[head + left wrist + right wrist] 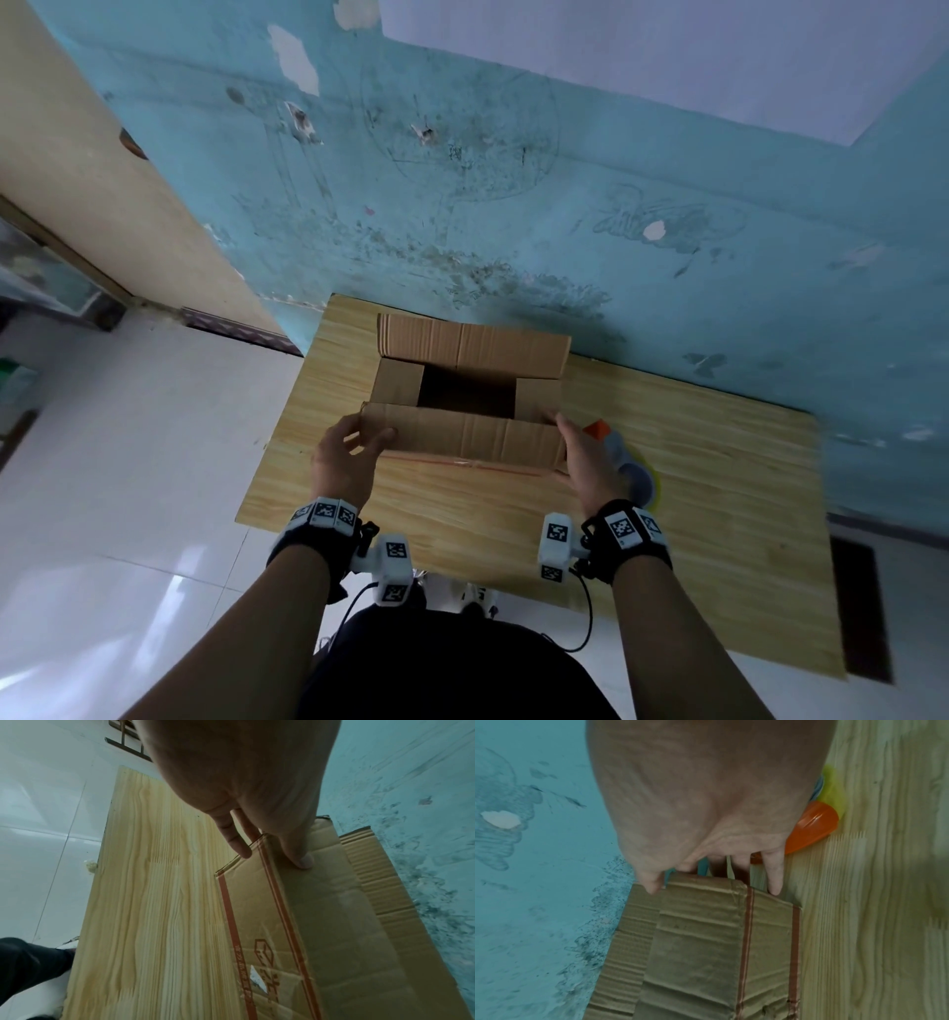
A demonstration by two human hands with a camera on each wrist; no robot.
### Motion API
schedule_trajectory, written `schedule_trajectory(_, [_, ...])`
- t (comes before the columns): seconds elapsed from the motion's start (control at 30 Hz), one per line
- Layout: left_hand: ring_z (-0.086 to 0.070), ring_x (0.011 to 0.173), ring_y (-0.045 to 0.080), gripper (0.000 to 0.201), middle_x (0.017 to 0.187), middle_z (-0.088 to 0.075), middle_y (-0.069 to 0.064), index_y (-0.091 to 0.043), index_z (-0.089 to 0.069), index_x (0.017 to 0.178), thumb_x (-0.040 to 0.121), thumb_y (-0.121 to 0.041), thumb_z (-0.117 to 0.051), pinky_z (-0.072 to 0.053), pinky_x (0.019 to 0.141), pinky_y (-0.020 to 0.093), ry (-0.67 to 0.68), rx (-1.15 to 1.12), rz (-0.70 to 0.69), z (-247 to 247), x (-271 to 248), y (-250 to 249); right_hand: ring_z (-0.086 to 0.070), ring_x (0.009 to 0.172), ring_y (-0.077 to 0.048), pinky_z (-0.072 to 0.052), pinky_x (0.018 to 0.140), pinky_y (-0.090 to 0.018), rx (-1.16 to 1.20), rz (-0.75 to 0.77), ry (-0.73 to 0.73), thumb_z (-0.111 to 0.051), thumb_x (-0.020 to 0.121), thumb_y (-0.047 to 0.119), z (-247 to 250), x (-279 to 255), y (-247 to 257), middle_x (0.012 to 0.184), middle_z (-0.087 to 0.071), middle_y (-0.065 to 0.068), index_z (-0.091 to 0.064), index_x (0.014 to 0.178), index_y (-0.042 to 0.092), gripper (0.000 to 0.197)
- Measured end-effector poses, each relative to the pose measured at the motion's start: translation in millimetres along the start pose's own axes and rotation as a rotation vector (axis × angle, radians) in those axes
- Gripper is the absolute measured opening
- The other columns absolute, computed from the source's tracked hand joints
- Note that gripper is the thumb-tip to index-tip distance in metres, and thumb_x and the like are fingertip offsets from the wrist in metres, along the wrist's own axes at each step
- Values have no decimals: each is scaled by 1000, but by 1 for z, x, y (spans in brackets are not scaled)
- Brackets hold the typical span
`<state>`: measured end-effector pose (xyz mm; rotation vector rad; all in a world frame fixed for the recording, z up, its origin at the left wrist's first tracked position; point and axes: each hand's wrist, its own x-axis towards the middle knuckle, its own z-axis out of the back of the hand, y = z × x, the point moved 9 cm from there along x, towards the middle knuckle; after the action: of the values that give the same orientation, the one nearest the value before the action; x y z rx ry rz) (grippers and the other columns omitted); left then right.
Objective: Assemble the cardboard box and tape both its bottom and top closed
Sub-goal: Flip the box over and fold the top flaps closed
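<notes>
A brown cardboard box [462, 437] stands upright on the wooden table [693, 488], its top open. The two short flaps are folded inward, the far long flap stands up, and the near long flap leans toward me. My left hand [369, 437] is at the box's near left corner: its thumb lies flat on the near face and its straight fingers [239, 845] run along the left end. My right hand [570, 442] presses the right end, thumb at the flap's corner and straight fingers [773, 878] down the side. Orange printed stripes cross the box [334, 923] [700, 943].
An orange and grey tape dispenser [613, 444] [811, 829] with a yellow part lies on the table just right of the box, behind my right hand. The blue wall stands close behind the table. White tiled floor [128, 462] lies to the left.
</notes>
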<state>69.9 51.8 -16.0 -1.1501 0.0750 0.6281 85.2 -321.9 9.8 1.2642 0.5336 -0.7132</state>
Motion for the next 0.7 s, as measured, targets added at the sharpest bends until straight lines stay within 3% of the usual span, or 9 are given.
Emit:
schedule_trajectory(0.03, [-69, 105, 20, 55, 121, -71, 5, -15, -66, 132, 85, -34, -87, -59, 83, 35, -2, 7, -13, -1, 0, -2, -61, 124, -24, -52, 87, -34, -32, 24, -3, -43, 110, 56, 0, 1, 1, 135, -68, -5, -64, 144, 24, 51])
schedule_trajectory(0.07, [-69, 104, 21, 53, 121, -70, 5, -16, -65, 132, 86, -31, -87, -55, 78, 29, -2, 9, -25, -2, 0, -4, -61, 126, -23, -52, 97, -38, -52, 44, -20, -47, 107, 58, 1, 2, 1, 137, -68, -4, -65, 142, 24, 52])
schedule_trajectory(0.13, [-70, 104, 23, 52, 124, -68, 6, -20, -62, 132, 86, -24, -87, -53, 73, 26, 2, -32, -34, -5, 1, -5, -61, 131, -22, -47, 114, -47, -87, 114, -63, -55, 104, 57, 6, 6, 2, 138, -69, 0, -69, 138, 26, 48])
schedule_trajectory(0.23, [-71, 106, 26, 50, 126, -66, 9, -31, -58, 126, 86, -20, -86, -57, 74, 32, 6, -66, -40, -9, 6, -3, -66, 123, -19, -51, 113, -49, -89, 228, -106, -66, 105, 34, 10, 9, 7, 124, -74, 4, -76, 122, 30, 20])
schedule_trajectory(0.37, [-69, 103, 26, 53, 124, -61, 7, -47, -53, 116, 85, -19, -86, -63, 82, 48, 1, -42, -44, -12, 10, -4, -68, 116, -19, -55, 107, -49, -159, 231, -134, -73, 100, 22, 11, 10, 12, 117, -73, 6, -77, 119, 25, 20])
schedule_trajectory(0.47, [-66, 102, 25, 69, 123, -59, 8, -44, -47, 134, 85, -15, -86, -62, 84, 49, 11, -38, -20, -13, 13, -1, -66, 122, -24, -54, 101, -38, -217, 256, -191, -76, 96, 12, 12, 14, 26, 123, -70, 2, -70, 128, 15, 32])
schedule_trajectory(0.53, [-65, 104, 25, 82, 124, -59, 9, -40, -39, 148, 86, -15, -86, -61, 84, 46, 28, -43, -4, -14, 13, 0, -61, 127, -20, -49, 98, -34, -219, 272, -242, -78, 93, 9, 13, 16, 39, 136, -65, -2, -62, 138, 14, 47])
schedule_trajectory(0.63, [-63, 108, 27, 76, 127, -54, 9, -37, -44, 148, 87, -18, -85, -61, 88, 47, 45, -3, -26, -15, 14, -1, -49, 142, -20, -44, 112, -39, -195, 302, -277, -77, 95, 15, 11, 21, 61, 161, -47, -2, -43, 159, 21, 72])
schedule_trajectory(0.7, [-63, 109, 29, 71, 127, -53, 8, -37, -47, 146, 87, -20, -85, -61, 91, 48, 53, 30, -7, -16, 15, 1, -36, 155, -21, -34, 122, -43, -161, 329, -252, -76, 97, 24, 8, 24, 79, 172, -34, 0, -31, 166, 26, 82])
